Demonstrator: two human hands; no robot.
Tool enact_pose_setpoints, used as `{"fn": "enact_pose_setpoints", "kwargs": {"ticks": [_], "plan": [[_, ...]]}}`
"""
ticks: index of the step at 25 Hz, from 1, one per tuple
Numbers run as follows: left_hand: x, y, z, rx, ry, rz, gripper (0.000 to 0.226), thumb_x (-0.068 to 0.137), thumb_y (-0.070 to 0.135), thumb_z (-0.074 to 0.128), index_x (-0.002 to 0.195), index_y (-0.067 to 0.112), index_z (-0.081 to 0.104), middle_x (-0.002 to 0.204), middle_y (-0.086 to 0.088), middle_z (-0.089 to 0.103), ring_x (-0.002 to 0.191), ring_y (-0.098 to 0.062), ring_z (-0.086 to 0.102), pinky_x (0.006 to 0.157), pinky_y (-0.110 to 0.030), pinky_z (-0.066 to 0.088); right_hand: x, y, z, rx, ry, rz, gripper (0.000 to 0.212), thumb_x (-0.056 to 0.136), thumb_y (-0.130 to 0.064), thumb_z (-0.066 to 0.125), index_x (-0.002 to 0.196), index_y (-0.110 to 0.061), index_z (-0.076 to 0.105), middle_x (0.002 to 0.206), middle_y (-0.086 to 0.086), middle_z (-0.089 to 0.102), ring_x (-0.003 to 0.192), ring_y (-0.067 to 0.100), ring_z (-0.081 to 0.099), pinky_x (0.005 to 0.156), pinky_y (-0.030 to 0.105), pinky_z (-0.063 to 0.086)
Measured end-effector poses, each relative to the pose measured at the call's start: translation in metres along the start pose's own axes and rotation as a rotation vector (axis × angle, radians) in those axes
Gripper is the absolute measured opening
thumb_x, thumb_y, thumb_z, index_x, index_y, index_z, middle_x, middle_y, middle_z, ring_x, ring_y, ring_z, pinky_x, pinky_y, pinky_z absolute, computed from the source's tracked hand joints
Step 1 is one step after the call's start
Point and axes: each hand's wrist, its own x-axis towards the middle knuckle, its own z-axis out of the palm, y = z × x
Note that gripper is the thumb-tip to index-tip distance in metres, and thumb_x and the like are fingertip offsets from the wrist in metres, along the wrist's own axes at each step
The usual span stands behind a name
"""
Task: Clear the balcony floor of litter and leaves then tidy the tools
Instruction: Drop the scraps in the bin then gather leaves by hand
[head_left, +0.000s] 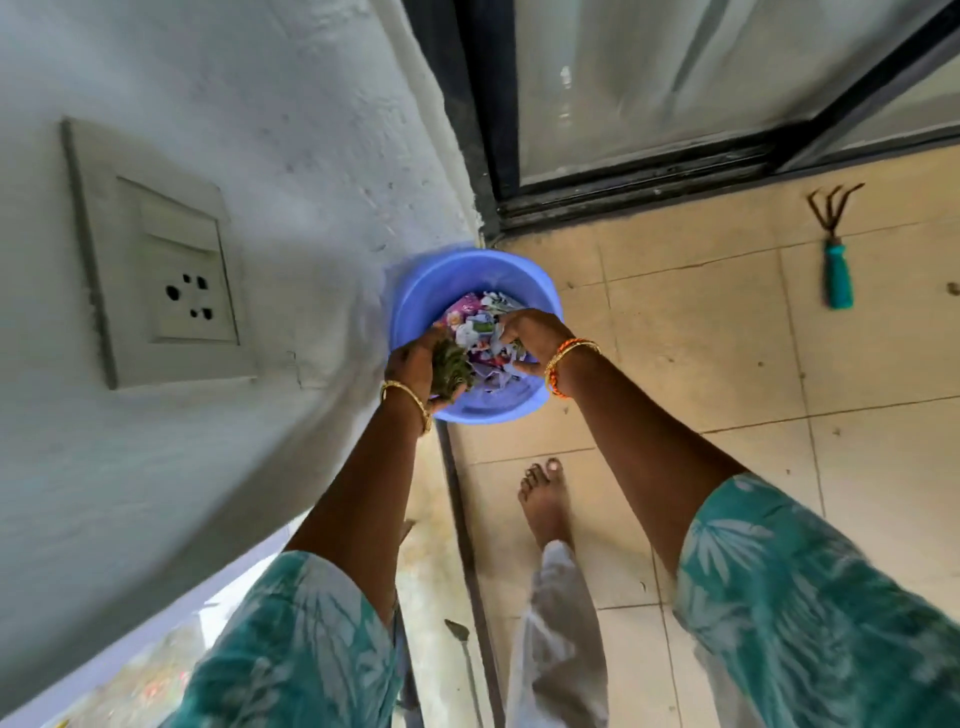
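A blue plastic tub (431, 283) stands on the tiled floor in the corner by the wall, filled with torn paper and wrapper litter (480, 322). My left hand (413, 364) is over the tub's near left rim, closed around a clump of dark green leaves (454, 371). My right hand (530, 335) reaches into the tub from the right, its fingers curled into the paper scraps. A hand rake (836, 260) with a teal handle and rusty prongs lies on the floor at the right.
A white wall with a switch and socket plate (156, 254) fills the left. A dark-framed sliding glass door (649, 104) stands behind the tub. My bare foot (545, 499) is on the beige tiles. A small metal tool (462, 639) lies by the floor track.
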Motion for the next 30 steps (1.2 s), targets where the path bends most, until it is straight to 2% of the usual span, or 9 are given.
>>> {"fn": "enact_pose_setpoints", "kwargs": {"ticks": [3, 6, 7, 11, 15, 17, 20, 26, 30], "plan": [[0.002, 0.007, -0.001, 0.059, 0.024, -0.100, 0.049, 0.087, 0.048, 0.057, 0.128, 0.021, 0.053, 0.116, -0.004, 0.055, 0.108, -0.029, 0.052, 0.072, -0.043, 0.049, 0.007, 0.001, 0.008, 0.117, 0.066, 0.050, 0.011, 0.082, -0.013, 0.054, 0.073, -0.009, 0.051, 0.072, 0.007, 0.047, 0.066, 0.020, 0.044, 0.057, 0.017, 0.038], [0.006, 0.005, -0.007, 0.130, 0.087, -0.092, 0.055, 0.089, 0.047, 0.055, 0.137, 0.021, 0.044, 0.123, -0.003, 0.041, 0.116, -0.027, 0.043, 0.088, -0.047, 0.044, 0.010, 0.008, 0.007, 0.209, 0.101, 0.074, 0.021, 0.086, -0.017, 0.054, 0.066, -0.014, 0.050, 0.044, -0.003, 0.047, 0.043, 0.007, 0.044, 0.055, 0.023, 0.034], [0.004, 0.005, -0.005, 0.172, 0.096, -0.073, 0.053, 0.091, 0.044, 0.055, 0.137, 0.019, 0.045, 0.123, -0.003, 0.042, 0.116, -0.026, 0.043, 0.089, -0.045, 0.044, 0.013, 0.009, 0.003, 0.221, 0.119, 0.072, 0.019, 0.090, -0.017, 0.052, 0.071, -0.013, 0.055, 0.049, -0.004, 0.052, 0.047, 0.006, 0.049, 0.059, 0.024, 0.038], [-0.010, 0.002, 0.007, 0.541, 0.201, 0.140, 0.040, 0.096, 0.027, 0.051, 0.126, 0.001, 0.056, 0.130, -0.017, 0.055, 0.120, -0.032, 0.051, 0.099, -0.037, 0.044, 0.010, 0.008, -0.016, 0.109, 0.153, 0.002, 0.029, 0.092, -0.018, 0.050, 0.113, 0.000, 0.062, 0.116, 0.014, 0.062, 0.107, 0.027, 0.058, 0.092, 0.040, 0.047], [-0.040, -0.009, 0.027, 0.916, 0.262, 0.313, 0.033, 0.097, 0.018, 0.045, 0.112, -0.004, 0.063, 0.121, -0.023, 0.061, 0.115, -0.036, 0.055, 0.092, -0.034, 0.041, -0.016, 0.029, -0.037, 0.052, 0.425, -0.219, 0.031, 0.082, -0.021, 0.055, 0.059, -0.002, 0.054, 0.062, 0.023, 0.059, 0.058, 0.031, 0.059, 0.064, 0.037, 0.050], [-0.065, -0.018, 0.046, 0.977, 0.284, 0.386, 0.032, 0.097, 0.018, 0.044, 0.112, -0.004, 0.062, 0.120, -0.024, 0.061, 0.114, -0.038, 0.055, 0.093, -0.036, 0.042, -0.038, 0.043, -0.053, -0.043, 0.591, -0.304, 0.034, 0.078, -0.020, 0.058, 0.055, 0.001, 0.045, 0.056, 0.028, 0.045, 0.055, 0.035, 0.052, 0.056, 0.032, 0.043], [-0.115, -0.036, 0.083, 0.970, 0.239, 0.481, 0.028, 0.094, 0.017, 0.049, 0.113, 0.000, 0.060, 0.119, -0.020, 0.063, 0.113, -0.035, 0.056, 0.089, -0.031, 0.038, -0.083, 0.065, -0.087, -0.042, 0.745, -0.384, 0.025, 0.075, -0.005, 0.062, 0.056, -0.006, 0.045, 0.047, 0.008, 0.037, 0.053, 0.025, 0.041, 0.053, 0.027, 0.026], [-0.194, -0.101, 0.183, 1.185, -0.029, 0.705, 0.023, 0.088, 0.012, 0.054, 0.108, 0.003, 0.061, 0.114, -0.017, 0.063, 0.108, -0.032, 0.057, 0.091, -0.028, 0.039, -0.168, 0.130, -0.197, 0.111, 0.971, -0.454, 0.009, 0.069, 0.000, 0.057, 0.075, -0.006, 0.056, 0.072, 0.010, 0.059, 0.068, 0.031, 0.059, 0.067, 0.035, 0.050], [-0.258, -0.158, 0.266, 1.436, -0.191, 0.845, 0.026, 0.087, 0.014, 0.053, 0.112, 0.007, 0.058, 0.115, -0.014, 0.060, 0.112, -0.031, 0.053, 0.090, -0.032, 0.042, -0.233, 0.187, -0.289, 0.111, 1.149, -0.408, 0.016, 0.072, 0.003, 0.055, 0.083, -0.005, 0.063, 0.090, 0.014, 0.062, 0.089, 0.033, 0.058, 0.075, 0.029, 0.043]]}}
